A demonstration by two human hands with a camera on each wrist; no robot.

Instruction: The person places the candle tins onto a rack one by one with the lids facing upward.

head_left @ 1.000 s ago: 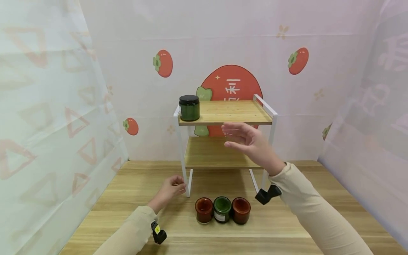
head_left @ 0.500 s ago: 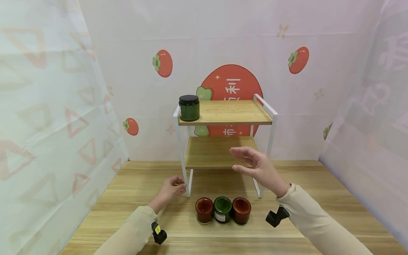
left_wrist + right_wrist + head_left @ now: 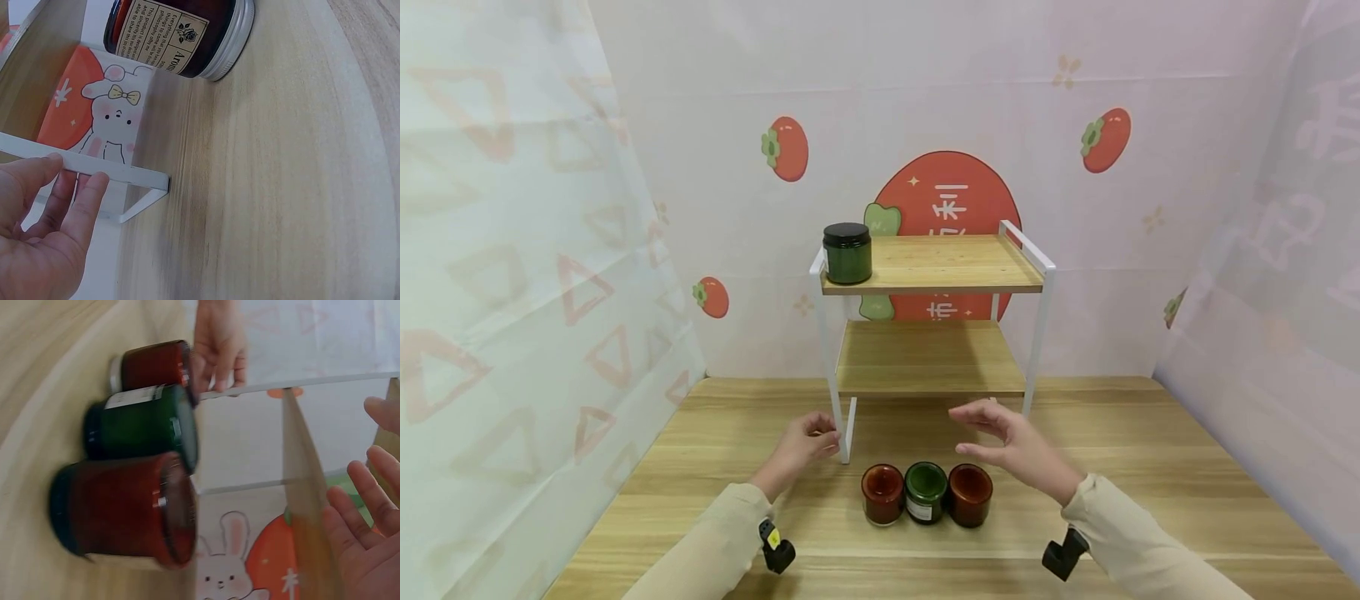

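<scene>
At the lower left of the two-tier shelf rack (image 3: 932,367), my left hand (image 3: 801,450) pinches its white front leg (image 3: 137,175) between thumb and fingers. My right hand (image 3: 1018,448) hovers behind and above the right amber jar (image 3: 970,497), fingers spread and thumb apart, holding nothing. Beside that jar stand a green jar (image 3: 926,495) with a white label and a left amber jar (image 3: 882,497) with a silver lid. All three stand upside down on their lids, in a row before the rack.
A green jar with a black lid (image 3: 847,254) stands upright on the left of the rack's top board (image 3: 955,262). White rails edge that board. Printed cloth walls (image 3: 730,175) enclose the wooden table (image 3: 700,467) at the back and both sides.
My right hand has come down from in front of the top board to just over the right amber jar, staying spread. My left hand keeps its place on the leg.
</scene>
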